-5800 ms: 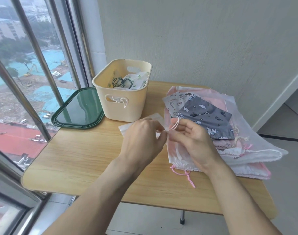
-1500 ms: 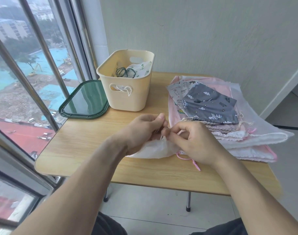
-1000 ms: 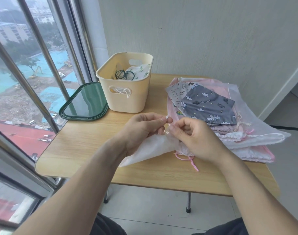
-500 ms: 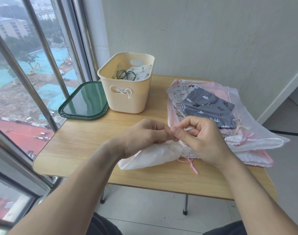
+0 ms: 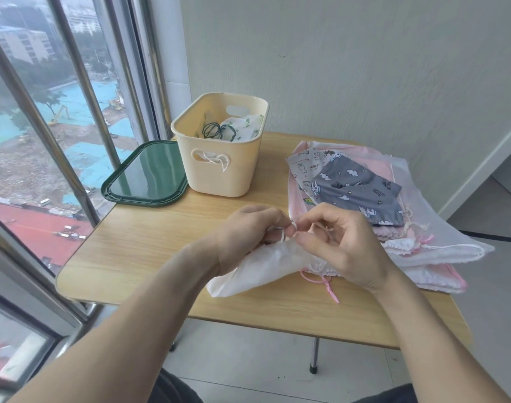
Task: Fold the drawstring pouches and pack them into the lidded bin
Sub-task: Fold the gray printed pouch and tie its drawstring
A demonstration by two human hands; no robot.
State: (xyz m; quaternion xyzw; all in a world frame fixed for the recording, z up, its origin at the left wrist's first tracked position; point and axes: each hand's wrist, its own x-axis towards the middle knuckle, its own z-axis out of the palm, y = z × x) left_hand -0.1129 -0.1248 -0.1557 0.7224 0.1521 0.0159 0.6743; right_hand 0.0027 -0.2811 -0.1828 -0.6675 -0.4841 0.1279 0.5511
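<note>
The fingers point(image 5: 280, 225) of the left hand point(image 5: 248, 234) are curled, pinching a thin white drawstring point(image 5: 282, 237) at the gathered mouth of a white pouch point(image 5: 263, 266). The fingers of the right hand point(image 5: 340, 242) are bent as well, thumb and forefinger pressed on the bunched top of the same pouch, just beside the left fingertips. Both hands meet above the near middle of the wooden surface point(image 5: 149, 245).

The white pouch hangs down from the hands and trails toward the near left, its lower end lying on the surface. Under the right hand a pink cord point(image 5: 325, 285) lies on the wood.

To the right sits a pile of unfolded pouches point(image 5: 417, 242): a grey one printed with clouds and rabbits point(image 5: 361, 196) on top, a pale printed one point(image 5: 305, 165) partly beneath it, and pink and white ones below, reaching to the right edge of the surface.

At the far side stands the cream bin point(image 5: 222, 170), open on top. Inside it lie a white pouch with a green print point(image 5: 245, 126) and a coil of dark cord point(image 5: 216, 130). A white cord point(image 5: 217, 162) loops out through the handle slot of the near wall. The dark green lid point(image 5: 146, 175) lies flat on the surface, touching the left side of the bin, beside the window bars point(image 5: 82, 112).
</note>
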